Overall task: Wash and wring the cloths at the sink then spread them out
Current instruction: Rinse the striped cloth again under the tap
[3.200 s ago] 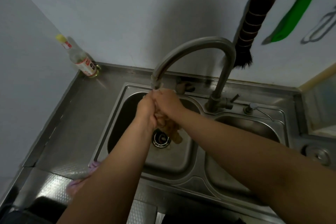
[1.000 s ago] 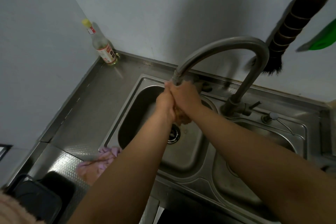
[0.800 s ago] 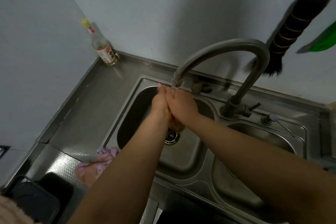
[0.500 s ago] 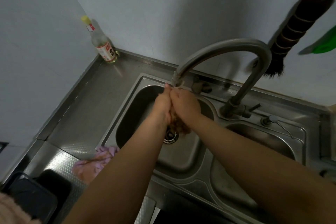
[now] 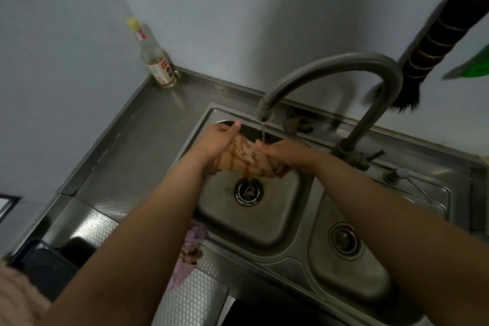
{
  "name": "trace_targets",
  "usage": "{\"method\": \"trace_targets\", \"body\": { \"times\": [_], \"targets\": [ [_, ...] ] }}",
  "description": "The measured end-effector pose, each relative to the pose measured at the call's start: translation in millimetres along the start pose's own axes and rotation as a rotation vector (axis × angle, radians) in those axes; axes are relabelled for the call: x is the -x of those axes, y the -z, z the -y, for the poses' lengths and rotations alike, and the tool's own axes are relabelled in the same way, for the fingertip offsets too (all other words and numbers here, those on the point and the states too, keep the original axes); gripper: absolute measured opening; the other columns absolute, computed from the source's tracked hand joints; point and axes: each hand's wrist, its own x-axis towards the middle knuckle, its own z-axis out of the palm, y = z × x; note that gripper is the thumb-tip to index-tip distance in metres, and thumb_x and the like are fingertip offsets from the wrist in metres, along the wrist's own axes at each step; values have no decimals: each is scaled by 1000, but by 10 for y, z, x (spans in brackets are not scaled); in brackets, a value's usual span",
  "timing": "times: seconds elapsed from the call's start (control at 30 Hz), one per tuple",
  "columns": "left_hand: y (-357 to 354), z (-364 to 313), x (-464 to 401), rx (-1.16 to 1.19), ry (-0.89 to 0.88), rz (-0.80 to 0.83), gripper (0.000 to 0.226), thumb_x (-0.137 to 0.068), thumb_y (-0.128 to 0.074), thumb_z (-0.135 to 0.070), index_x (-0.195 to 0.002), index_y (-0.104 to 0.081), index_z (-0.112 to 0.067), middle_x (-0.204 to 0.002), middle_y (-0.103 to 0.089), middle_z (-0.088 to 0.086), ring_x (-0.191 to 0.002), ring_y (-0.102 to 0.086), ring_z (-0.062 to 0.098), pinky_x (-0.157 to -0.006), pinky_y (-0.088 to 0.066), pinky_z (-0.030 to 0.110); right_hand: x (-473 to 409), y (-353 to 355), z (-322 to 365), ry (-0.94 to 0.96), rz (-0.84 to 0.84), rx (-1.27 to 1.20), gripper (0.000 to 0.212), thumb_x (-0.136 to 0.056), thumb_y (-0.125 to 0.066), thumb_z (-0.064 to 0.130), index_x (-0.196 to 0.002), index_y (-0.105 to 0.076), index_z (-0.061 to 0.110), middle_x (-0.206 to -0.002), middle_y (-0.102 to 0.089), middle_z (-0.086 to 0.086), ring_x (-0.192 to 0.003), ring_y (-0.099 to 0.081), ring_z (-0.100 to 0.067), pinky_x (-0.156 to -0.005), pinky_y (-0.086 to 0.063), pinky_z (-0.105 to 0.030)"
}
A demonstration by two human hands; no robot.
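a: striped cloth is stretching under the tap over the left basin, left hand and right hand gripping its ends.
b: so washing is going on; wringing, spreading and the purple cloth on the table's front edge are waiting.

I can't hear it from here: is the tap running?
On. A thin stream falls from the faucet spout between the hands, toward the striped cloth.

Stainless steel counter with double-bowl sink set in, clear yellow-capped bottle upright in back corner, crumpled purple cloth on counter at sink's front-left edge
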Motion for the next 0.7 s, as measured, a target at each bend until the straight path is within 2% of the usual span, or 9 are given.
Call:
{"method": "trace_targets", "body": {
  "times": [0.07,0.1,0.2,0.33,0.4,0.47,0.57,0.6,0.7],
  "targets": [
    [-11,86,-51,28,-36,-94,31,-98,-50,-43,-83,-57,-17,-79,-60,-1,-74,-59,11,-59,-44,13,-20,-33,-10,22,-8,-141,34,-93,-48,50,-99,-63,21,-90,-67,-4,-79,-65,-17,-65,-54,-27],
    [-37,161,-105,81,-1,-143,28,-97,-51,-43,-96,-58,-16,-91,-62,1,-85,-60,14,-70,-47,18,-47,-55,-23,33,-10,-290,31,-94,-48,48,-99,-63,21,-86,-67,-4,-74,-64,-15,-62,-53,-25],
    [-247,375,-93,274,288,-274,62,-95,-38,-60,-132,-49,-11,-128,-58,10,-115,-56,27,-96,-47,42,-100,-199,-5,45,71,-819,29,-101,-37,39,-99,-59,21,-70,-51,0,-59,-56,-9,-51,-48,-20],
    [-749,609,249,825,442,273,94,-82,-11,-85,-128,-59,-18,-135,-56,15,-127,-48,32,-110,-34,45,-143,-494,-104,-27,46,-1221,19,-102,-36,13,-105,-54,19,-100,-62,-10,-81,-67,-19,-60,-59,-28],
    [-777,597,267,1074,425,317,100,-80,-11,-85,-122,-65,-13,-135,-56,19,-126,-51,35,-112,-33,45,-116,-592,-197,-50,40,-1215,18,-100,-38,9,-108,-54,16,-108,-62,-14,-92,-64,-23,-65,-60,-31],
    [-720,518,219,1175,360,321,90,-91,-19,-73,-113,-69,-1,-120,-65,22,-111,-62,32,-102,-43,41,-55,-617,-251,-63,45,-1190,18,-98,-42,7,-108,-55,14,-107,-62,-14,-94,-63,-26,-64,-60,-33],
    [-698,427,165,1007,190,261,38,-103,-37,-29,-110,-64,-5,-98,-73,13,-89,-71,23,-83,-55,34,54,-564,-325,-58,70,-1143,19,-97,-44,7,-108,-55,17,-100,-62,-12,-89,-63,-24,-65,-60,-34],
    [-720,404,169,955,139,231,26,-102,-39,-16,-114,-61,-6,-99,-71,13,-87,-70,22,-79,-56,34,88,-545,-345,-73,87,-1120,22,-96,-44,5,-110,-55,17,-99,-62,-11,-88,-63,-24,-67,-59,-35],
    [-748,398,176,794,127,164,36,-99,-41,0,-132,-47,-13,-119,-60,20,-96,-63,26,-82,-53,39,129,-531,-354,-219,98,-1037,37,-88,-33,-8,-113,-53,11,-103,-58,-17,-91,-62,-30,-69,-58,-38]
  ]
}}
